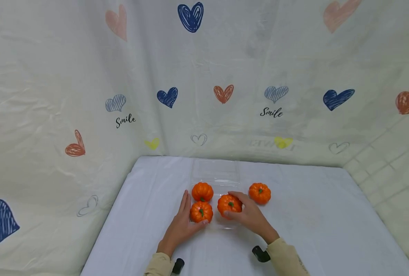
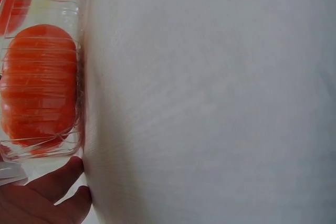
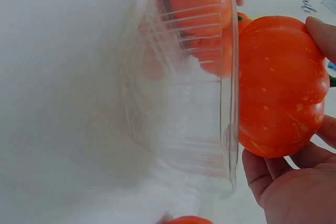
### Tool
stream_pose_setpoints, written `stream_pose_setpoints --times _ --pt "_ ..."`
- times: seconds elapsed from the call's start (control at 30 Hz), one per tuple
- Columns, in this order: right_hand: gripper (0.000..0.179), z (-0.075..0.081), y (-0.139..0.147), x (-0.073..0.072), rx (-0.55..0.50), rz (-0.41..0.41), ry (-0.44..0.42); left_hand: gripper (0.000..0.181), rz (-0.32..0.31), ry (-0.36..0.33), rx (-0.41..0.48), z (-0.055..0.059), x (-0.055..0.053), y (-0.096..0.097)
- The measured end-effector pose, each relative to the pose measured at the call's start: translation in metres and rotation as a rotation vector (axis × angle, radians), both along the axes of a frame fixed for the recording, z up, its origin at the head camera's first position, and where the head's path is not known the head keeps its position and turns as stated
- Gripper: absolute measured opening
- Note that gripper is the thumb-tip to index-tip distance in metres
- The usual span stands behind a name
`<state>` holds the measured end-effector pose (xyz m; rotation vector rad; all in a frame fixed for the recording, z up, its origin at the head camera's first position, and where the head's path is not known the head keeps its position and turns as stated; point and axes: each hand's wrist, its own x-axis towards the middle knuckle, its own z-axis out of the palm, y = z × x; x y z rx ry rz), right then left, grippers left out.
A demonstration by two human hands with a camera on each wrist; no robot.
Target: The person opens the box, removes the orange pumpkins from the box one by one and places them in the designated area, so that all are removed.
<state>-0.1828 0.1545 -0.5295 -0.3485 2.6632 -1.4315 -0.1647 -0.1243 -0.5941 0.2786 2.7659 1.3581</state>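
A clear plastic clamshell box (image 1: 227, 227) lies on the white cloth, its lid (image 1: 215, 168) folded back toward the wall. Two small orange pumpkins sit in its left half, one at the back (image 1: 202, 191) and one at the front (image 1: 201, 212). My left hand (image 1: 181, 230) rests along the box's left side, fingers straight, thumb at the front corner. Over the right half, my right hand (image 1: 254, 217) grips a third pumpkin (image 3: 281, 85) between thumb and fingers. The right wrist view has this pumpkin at the box's rim (image 3: 228, 145), not down inside.
Another orange pumpkin (image 1: 259, 193) stands on the cloth right of the box. The white-covered table (image 1: 315, 214) ends at a hanging sheet (image 1: 246, 57) printed with hearts. Black wrist devices (image 1: 261, 253) show near both sleeves.
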Motion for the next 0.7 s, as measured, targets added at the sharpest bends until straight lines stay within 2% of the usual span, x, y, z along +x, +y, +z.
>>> stream_pose_setpoints --times 0.27,0.7 --pt "0.069 0.000 0.018 0.008 0.022 -0.056 0.055 0.122 0.003 -0.001 -0.009 -0.002 -0.001 0.001" --pt "0.071 0.004 0.050 0.017 0.018 -0.124 -0.002 0.122 0.004 -0.002 -0.017 -0.001 0.001 0.002"
